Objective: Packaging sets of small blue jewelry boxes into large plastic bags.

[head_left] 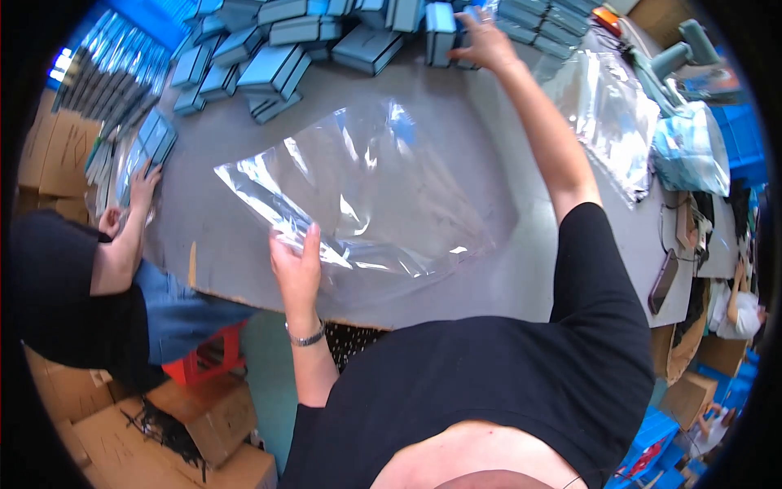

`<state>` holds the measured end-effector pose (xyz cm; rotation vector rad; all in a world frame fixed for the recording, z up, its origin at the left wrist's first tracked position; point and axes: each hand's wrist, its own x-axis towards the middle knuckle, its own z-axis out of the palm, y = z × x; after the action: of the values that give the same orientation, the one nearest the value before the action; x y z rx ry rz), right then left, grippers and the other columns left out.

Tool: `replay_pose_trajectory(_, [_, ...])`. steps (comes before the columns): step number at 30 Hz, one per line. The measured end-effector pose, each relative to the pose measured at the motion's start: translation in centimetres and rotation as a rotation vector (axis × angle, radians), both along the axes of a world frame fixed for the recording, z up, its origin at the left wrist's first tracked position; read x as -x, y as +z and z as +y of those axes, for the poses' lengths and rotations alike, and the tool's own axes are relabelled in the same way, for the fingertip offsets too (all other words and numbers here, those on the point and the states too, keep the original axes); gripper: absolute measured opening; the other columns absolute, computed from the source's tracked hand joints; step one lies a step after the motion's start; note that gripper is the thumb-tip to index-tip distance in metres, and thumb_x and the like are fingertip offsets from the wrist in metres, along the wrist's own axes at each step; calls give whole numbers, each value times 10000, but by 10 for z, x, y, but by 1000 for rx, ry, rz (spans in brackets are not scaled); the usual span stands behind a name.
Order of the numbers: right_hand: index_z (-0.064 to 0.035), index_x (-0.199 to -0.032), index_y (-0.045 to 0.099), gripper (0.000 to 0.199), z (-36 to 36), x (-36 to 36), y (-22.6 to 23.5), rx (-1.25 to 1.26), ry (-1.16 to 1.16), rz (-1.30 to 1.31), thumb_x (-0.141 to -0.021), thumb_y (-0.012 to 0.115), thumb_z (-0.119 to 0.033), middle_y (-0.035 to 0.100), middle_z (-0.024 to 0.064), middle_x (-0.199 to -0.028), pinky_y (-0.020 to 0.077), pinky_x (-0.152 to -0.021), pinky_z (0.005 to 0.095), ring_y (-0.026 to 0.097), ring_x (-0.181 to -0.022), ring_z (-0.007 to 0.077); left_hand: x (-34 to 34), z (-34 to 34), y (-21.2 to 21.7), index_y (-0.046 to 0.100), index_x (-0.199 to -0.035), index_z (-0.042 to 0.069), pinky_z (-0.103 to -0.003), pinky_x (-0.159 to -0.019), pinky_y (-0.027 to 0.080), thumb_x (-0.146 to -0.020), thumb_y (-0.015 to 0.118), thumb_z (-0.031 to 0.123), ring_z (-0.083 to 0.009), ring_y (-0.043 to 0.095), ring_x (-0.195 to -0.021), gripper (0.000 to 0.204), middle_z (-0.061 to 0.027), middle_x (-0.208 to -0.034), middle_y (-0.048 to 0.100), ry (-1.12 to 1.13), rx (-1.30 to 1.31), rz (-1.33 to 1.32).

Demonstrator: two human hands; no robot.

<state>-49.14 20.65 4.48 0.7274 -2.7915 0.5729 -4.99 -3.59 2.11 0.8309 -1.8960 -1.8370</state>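
Observation:
My left hand is closed on the near left edge of a large clear plastic bag, thumb on top. The bag lies crumpled and flat across the grey table, with nothing visible inside. My right hand is stretched to the far side, its thumb and fingers bent round a small blue-grey box. That box is mostly hidden by the hand. Right beside it, to the left, stands another blue-grey box with a dark edge.
More blue-grey boxes are heaped along the table's far side. Clear bags, a phone and a grey-green device are at the right. A co-worker's hand touches boxes at the left, near a red stool and cartons.

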Motion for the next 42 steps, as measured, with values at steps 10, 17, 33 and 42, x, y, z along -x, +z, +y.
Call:
replay_pose_trajectory(10, [-68, -1118, 644, 403, 87, -138, -50, 332, -130, 194, -807, 735, -307, 656, 151, -1133, 472, -912, 347, 597, -1090, 283, -23, -41, 7, 210, -1487, -88, -456, -1042, 387, -768, 754, 577, -404, 493, -1227, 1120, -291, -1356, 462, 424, 825, -449])
replay_pose_trajectory(17, [-93, -1219, 639, 451, 17, -371, -16, 135, 920, -181, -776, 719, -104, 608, 75, -1291, 414, -1069, 433, 524, -1262, 286, -33, 10, 10, 625, -1192, 122, -484, -1092, 311, -716, 824, 342, -358, 360, -1308, 561, -115, -1341, 496, -181, 1279, -23])
replay_pose_trajectory(33, [-110, -1191, 665, 471, 13, -365, -40, 126, 1086, -108, -721, 683, -82, 608, 62, -1202, 482, -963, 405, 545, -1152, 275, -41, 20, 6, 599, -805, 36, -407, -689, 488, -832, 698, 152, -315, 616, -770, 155, -130, -778, 590, -588, 852, -170])
replay_pose_trajectory(42, [-83, -1038, 681, 351, 24, -265, 3, 353, 1104, -81, -707, 733, -186, 603, 95, -1224, 454, -994, 450, 538, -1168, 327, -33, 1, 17, 546, -968, 41, -375, -614, 500, -943, 564, 74, -290, 634, -623, 45, -126, -720, 615, -230, 744, -65])
